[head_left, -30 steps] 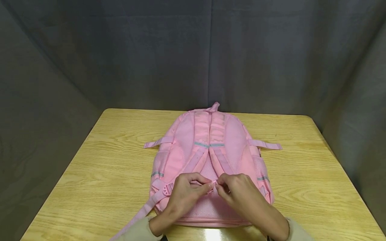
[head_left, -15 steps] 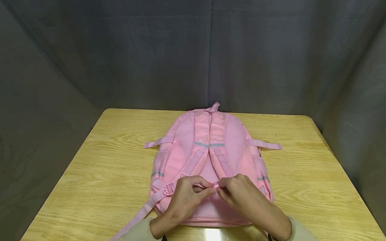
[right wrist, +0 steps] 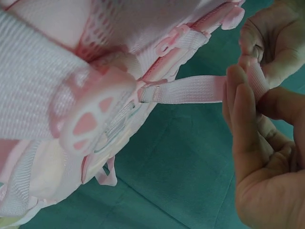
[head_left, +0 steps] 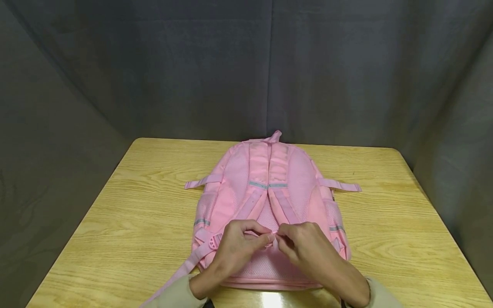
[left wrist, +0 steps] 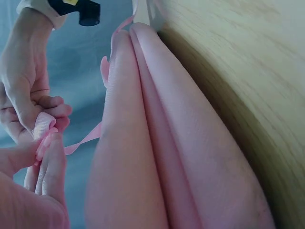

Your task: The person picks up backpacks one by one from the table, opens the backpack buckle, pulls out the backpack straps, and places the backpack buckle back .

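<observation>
A pink backpack (head_left: 235,188) lies with its shoulder straps facing up. Over its lower middle, both hands meet fingertip to fingertip. My left hand (head_left: 239,246) pinches a small pink plastic buckle (left wrist: 46,145), partly covered by the fingers. With thumb and fingers my right hand (head_left: 308,244) grips a pink webbing strap (right wrist: 195,89); the strap bends in a loop at the fingertips and runs taut back to the bag. A larger pink adjuster buckle (head_left: 215,241) sits beside the left wrist on another strap. How strap and small buckle join is hidden by the fingers.
The backpack rests on a wood-grain table (head_left: 135,222). A loose strap (head_left: 181,271) trails toward the table's near left edge, and short side straps (head_left: 339,185) stick out from the bag. Grey curtains (head_left: 192,77) hang behind and at both sides.
My left fingers have shifted slightly back to the left from half a second ago, and the adjuster buckle beside them moved a little. Both hands keep their hold; the backpack stays in place.
</observation>
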Available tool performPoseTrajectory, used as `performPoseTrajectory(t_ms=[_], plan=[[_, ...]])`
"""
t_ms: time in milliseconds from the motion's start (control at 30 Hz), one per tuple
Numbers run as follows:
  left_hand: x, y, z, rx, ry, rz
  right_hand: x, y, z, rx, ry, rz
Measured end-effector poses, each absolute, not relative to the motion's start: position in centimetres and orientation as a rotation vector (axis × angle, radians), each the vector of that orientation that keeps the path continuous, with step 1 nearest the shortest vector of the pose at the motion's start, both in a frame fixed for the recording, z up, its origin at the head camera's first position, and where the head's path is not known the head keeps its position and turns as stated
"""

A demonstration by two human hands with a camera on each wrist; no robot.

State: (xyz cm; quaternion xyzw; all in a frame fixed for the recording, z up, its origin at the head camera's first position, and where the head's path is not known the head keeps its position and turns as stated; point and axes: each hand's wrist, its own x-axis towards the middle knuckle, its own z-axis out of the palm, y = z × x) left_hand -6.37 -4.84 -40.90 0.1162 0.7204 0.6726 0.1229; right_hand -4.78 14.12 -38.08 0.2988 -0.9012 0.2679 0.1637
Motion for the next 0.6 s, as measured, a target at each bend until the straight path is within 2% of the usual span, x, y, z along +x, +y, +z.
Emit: performPoseTrajectory(t_ms=[367,600], plan=[[-6.89,-4.69,-41.0,0.265,2.012,2.032,-4.68,13.94,-38.27,0.832,-2.485,0.728],[-6.39,-4.68,-40.93,0.275,2.14,1.982,-4.54,13.68,-37.98,0.713,-2.584,0.652]])
